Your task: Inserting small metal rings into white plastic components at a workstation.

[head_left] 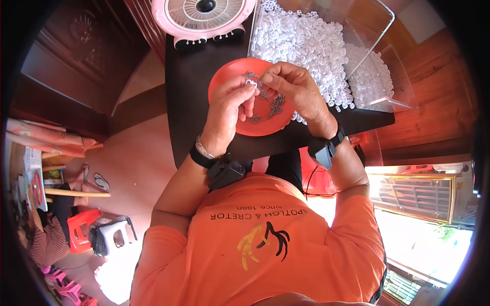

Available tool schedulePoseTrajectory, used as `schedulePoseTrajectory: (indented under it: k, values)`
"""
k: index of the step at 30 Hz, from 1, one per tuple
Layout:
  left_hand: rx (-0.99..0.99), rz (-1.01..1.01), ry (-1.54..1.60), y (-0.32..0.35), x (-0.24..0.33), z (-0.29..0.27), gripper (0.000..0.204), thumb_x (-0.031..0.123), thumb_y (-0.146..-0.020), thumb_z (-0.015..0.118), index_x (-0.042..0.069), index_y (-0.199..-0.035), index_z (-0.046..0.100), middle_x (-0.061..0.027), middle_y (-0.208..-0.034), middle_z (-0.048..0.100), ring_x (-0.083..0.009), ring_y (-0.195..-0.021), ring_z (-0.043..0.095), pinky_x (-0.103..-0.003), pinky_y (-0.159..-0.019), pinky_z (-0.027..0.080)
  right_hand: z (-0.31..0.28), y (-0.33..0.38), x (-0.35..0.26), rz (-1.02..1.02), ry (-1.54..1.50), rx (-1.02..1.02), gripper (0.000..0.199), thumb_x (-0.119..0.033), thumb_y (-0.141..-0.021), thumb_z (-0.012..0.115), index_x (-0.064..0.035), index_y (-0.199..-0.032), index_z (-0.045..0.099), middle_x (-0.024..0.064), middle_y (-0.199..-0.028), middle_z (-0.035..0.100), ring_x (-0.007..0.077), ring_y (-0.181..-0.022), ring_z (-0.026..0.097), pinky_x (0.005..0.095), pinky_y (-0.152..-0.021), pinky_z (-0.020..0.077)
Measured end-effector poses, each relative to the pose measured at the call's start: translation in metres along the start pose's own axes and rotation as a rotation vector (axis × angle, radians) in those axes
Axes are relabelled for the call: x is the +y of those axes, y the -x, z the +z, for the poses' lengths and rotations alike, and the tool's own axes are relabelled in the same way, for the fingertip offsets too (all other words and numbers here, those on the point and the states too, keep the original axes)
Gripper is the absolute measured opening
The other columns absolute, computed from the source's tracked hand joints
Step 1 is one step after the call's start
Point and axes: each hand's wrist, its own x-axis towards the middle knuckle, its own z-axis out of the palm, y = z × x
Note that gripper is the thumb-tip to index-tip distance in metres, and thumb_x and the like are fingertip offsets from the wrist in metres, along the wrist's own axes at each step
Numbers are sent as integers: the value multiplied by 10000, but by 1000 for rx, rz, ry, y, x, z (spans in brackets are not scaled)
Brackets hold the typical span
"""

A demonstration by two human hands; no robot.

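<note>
Both hands meet over an orange plate (224, 84) that sits on a dark table (189, 102). The left hand (227, 109) has its thumb and forefinger pinched shut on a small white plastic piece (251, 82), held just above the plate's upper middle. The right hand (296, 92) comes in from the other side, its fingertips (265, 80) closed tight and touching the same spot. What exactly the right grip holds is too small to tell; it may share the white piece or pinch one of the metal bits.

On the plate lies a scatter of small grey metal clips (275, 104), some beneath the fingers and some toward the plate's lower right part. Each wrist carries a black strap with a small black box (227, 171) on it, and the left wrist also wears a thin silver bracelet (203, 149).

Beyond the plate, at the far right of the table, a large heap of white plastic pieces (306, 41) spills out of a clear plastic box (380, 30), reaching down to touch the plate's right edge. At the far left end of the table stands a pink fan (204, 15). The person wears an orange shirt (265, 245).

Far off to the left, on the floor, stand a red stool (79, 224) and a white stool (115, 232).
</note>
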Motion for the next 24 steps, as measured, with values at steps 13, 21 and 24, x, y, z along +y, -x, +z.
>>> schedulePoseTrajectory:
  k: [13, 21, 24]
  values:
    - [-52, 3, -25, 2, 2, 4, 236, 243, -886, 502, 36, -799, 574, -12, -622, 530, -81, -503, 483, -187, -433, 321, 9, 3, 11, -110, -29, 15, 136, -150, -923, 580, -22, -914, 624, 9, -804, 624, 76, -754, 568, 227, -706, 475]
    - [-21, 115, -172, 5, 2, 10, 234, 244, -861, 503, 45, -759, 574, 10, -590, 502, -58, -505, 434, -194, -461, 292, 8, 3, 0, -68, -34, 41, 172, -182, -919, 588, -20, -884, 633, 3, -759, 609, 75, -679, 544, 218, -645, 457]
    - [-14, 122, -194, 4, 1, 10, 238, 249, -862, 501, 54, -740, 559, 17, -581, 489, -55, -506, 425, -196, -463, 286, 7, 5, 2, -32, -8, 26, 165, -175, -919, 587, -19, -881, 629, 4, -759, 605, 75, -678, 543, 217, -640, 458]
